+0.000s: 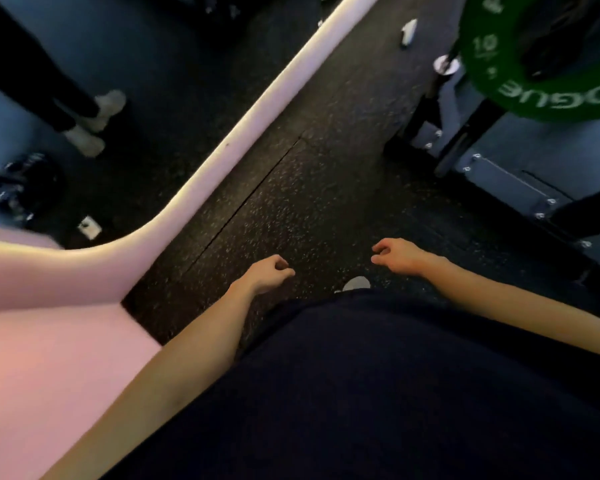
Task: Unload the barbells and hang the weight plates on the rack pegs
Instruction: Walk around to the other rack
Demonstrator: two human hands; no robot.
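A green weight plate (534, 64) marked 10 hangs at the top right on the dark rack (499, 174), whose bolted base runs along the right side. A chrome peg end (445, 65) shows just left of the plate. My left hand (269, 277) and my right hand (397, 254) hang low in front of my body over the speckled black floor, both with fingers loosely curled and nothing in them. Both hands are far below and left of the plate.
A lit pink and white curved ledge (250, 109) crosses from the lower left to the top centre. Beyond it stand another person's legs and white shoes (97, 123) and a dark plate on a bar (25, 192). Small white objects (409, 32) lie on the floor.
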